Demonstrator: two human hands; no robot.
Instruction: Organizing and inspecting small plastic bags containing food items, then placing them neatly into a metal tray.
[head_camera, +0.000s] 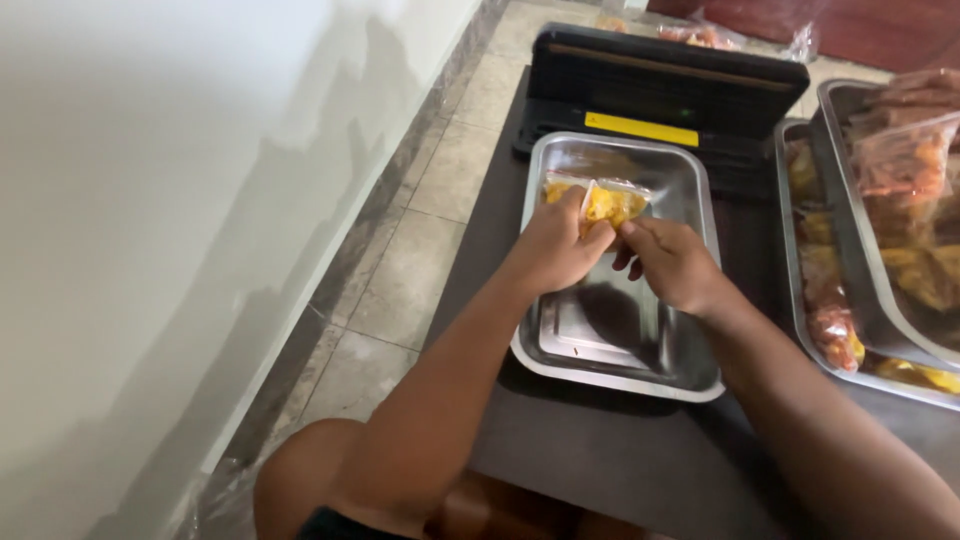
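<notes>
Head view: steel tray (690, 200) on dark bench (600, 450); small clear bag of yellow pieces (605, 203) over it, pinched between left hand (553, 250) and right hand (675, 265) fingers. Likely light, floppy, slick film; grip empty edge beyond fingertips.

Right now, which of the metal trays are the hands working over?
The middle steel tray, in front of the black sealer. Both hands, left and right, hold a small yellow-filled clear bag over it. The right-side trays are piled with bags.
</notes>
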